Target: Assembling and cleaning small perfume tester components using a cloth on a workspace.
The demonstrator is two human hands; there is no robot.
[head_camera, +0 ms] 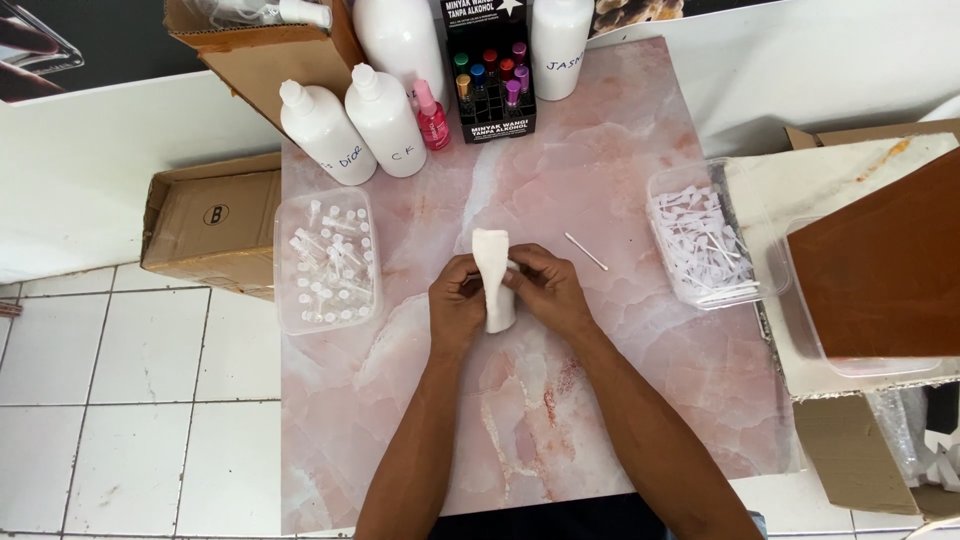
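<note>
Both my hands meet at the middle of a pink marbled tabletop [620, 140]. My left hand [456, 298] and my right hand [545, 287] grip a small white bottle [493, 262] that lies tilted between them, its wider end pointing away from me. The fingers of both hands wrap round its lower half, hiding that part. A thin white stick [586, 251] lies on the table just right of my right hand.
A clear tub of small vials [327, 262] stands at the left, a clear tub of white sticks and caps [705, 240] at the right. Large white bottles [385, 120], a pink spray bottle [432, 116] and a black rack of coloured vials [490, 80] line the far edge. Cardboard boxes [210, 215] flank the table.
</note>
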